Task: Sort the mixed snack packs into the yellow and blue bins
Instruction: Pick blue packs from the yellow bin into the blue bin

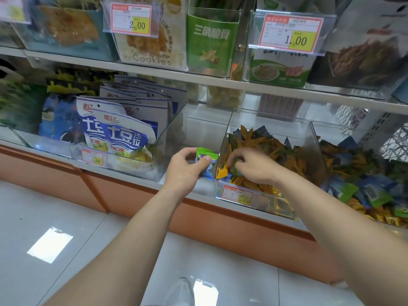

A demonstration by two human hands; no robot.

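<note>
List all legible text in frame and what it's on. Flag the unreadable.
"2.00": left upper price tag
"Cookies": cookie pack
"三角脆骨": green pack
"1.00": right upper price tag
"土豆沙拉": blue-white bags
".00", first digit blurred: lower left price tag
Unreadable: tags' fine print; yellow-pack bin's price tag; snack pack in the left hand.

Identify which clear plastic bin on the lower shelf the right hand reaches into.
The clear plastic bin of mostly orange packs, right of the bin of big blue-and-white bags; the right hand grips a green pack inside.
</note>
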